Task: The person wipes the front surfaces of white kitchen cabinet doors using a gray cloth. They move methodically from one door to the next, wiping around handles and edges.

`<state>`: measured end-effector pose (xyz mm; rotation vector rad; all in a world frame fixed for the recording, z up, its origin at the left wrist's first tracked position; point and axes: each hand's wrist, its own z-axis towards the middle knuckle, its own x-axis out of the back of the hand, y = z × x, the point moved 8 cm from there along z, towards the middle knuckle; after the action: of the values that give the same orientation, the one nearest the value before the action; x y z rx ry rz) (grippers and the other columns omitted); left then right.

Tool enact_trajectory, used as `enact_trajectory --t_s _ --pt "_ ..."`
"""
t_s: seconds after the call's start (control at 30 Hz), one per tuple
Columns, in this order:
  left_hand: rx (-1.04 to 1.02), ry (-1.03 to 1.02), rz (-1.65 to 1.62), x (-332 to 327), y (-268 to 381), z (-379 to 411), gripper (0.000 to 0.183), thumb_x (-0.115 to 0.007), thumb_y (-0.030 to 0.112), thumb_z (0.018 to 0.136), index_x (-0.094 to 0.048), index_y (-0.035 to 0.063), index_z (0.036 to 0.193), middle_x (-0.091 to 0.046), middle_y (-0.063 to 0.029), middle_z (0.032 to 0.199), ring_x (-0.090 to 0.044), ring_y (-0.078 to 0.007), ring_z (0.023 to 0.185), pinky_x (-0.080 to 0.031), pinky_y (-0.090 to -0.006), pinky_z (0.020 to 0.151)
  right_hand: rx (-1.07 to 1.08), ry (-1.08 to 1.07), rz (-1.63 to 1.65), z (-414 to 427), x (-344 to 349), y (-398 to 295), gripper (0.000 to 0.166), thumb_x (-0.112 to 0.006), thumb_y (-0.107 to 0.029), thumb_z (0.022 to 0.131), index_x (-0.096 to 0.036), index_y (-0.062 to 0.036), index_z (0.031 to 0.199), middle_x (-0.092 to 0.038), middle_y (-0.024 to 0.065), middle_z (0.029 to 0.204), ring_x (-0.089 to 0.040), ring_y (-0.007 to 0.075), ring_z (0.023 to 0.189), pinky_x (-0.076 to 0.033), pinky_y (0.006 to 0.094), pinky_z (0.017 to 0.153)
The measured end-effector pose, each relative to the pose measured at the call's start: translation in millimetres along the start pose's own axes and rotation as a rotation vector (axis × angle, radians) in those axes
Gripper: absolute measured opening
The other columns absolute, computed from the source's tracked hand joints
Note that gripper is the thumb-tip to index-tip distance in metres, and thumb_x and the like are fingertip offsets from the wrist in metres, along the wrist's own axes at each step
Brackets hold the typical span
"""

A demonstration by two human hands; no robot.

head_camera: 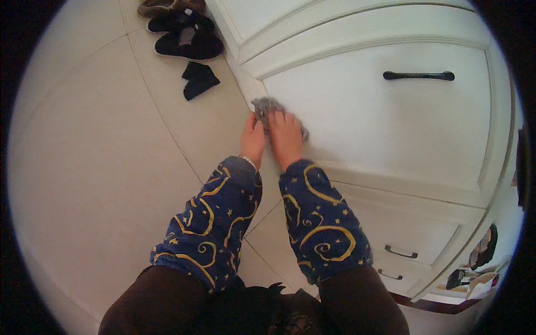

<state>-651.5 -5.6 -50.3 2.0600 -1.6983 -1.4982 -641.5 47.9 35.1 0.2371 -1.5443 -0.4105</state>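
Both forearms reach forward in dark blue sleeve covers with yellow swirls and stars. My right hand [286, 136] presses a grey cloth [268, 107] against the lower left part of a white panelled cabinet door [360, 109], its fingers spread over the cloth. Close beside it, my left hand [253, 136] touches the cloth's left edge with thumb and fingertips, near the cabinet's corner. Part of the cloth is hidden under the right hand.
Dark slippers [189, 44] and a small black folded item [199, 79] lie on the tiled floor [104, 146] by the cabinet base. The door bears a black handle [418, 76]. Drawers [412, 234] and an open shelf with assorted items [471, 278] are at the lower right.
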Motion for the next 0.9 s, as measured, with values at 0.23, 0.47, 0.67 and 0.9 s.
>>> enact_trajectory --t_s 0.23,0.47,0.67,0.9 --pt "0.065 -0.142 0.009 -11.0 -25.2 -2.7 0.052 -0.043 0.018 0.097 -0.030 -0.0011 0.144 -0.037 -0.0185 0.146 -0.036 -0.0263 0.135 -0.029 -0.0328 0.110 -0.046 -0.234 -0.142 -86.9 24.8 30.0 0.013 -0.056 -0.012 0.080 -0.061 -0.0075 0.091 -0.053 0.0061 0.088 -0.052 0.0260 0.087 -0.042 0.0402 0.075" --pt "0.033 -0.251 0.067 -21.6 -25.9 -13.2 0.052 -0.044 0.020 0.097 -0.031 -0.0007 0.143 -0.038 -0.0185 0.146 -0.036 -0.0261 0.135 -0.028 -0.0322 0.110 0.103 0.167 -0.312 -43.7 179.1 74.0 0.010 -0.058 -0.013 0.075 -0.062 -0.0095 0.084 -0.054 0.0049 0.087 -0.052 0.0255 0.088 -0.040 0.0425 0.075" --pt "0.048 -0.295 0.097 -35.3 -20.3 -23.2 0.053 -0.044 0.022 0.097 -0.032 -0.0024 0.142 -0.039 -0.0187 0.145 -0.038 -0.0262 0.134 -0.030 -0.0322 0.108 -0.043 -0.066 -0.281 -61.4 120.7 69.5 0.006 -0.059 -0.015 0.073 -0.061 -0.0096 0.076 -0.056 0.0067 0.087 -0.052 0.0269 0.090 -0.039 0.0417 0.075" --pt "0.042 -0.285 0.048 -34.2 -29.2 -11.5 0.052 -0.043 0.023 0.098 -0.034 -0.0038 0.141 -0.044 -0.0188 0.141 -0.044 -0.0258 0.129 -0.033 -0.0317 0.106 -0.011 0.007 0.007 -37.3 28.6 18.8 0.011 -0.057 -0.013 0.076 -0.065 -0.0064 0.073 -0.057 0.0074 0.087 -0.052 0.0267 0.092 -0.040 0.0395 0.081"
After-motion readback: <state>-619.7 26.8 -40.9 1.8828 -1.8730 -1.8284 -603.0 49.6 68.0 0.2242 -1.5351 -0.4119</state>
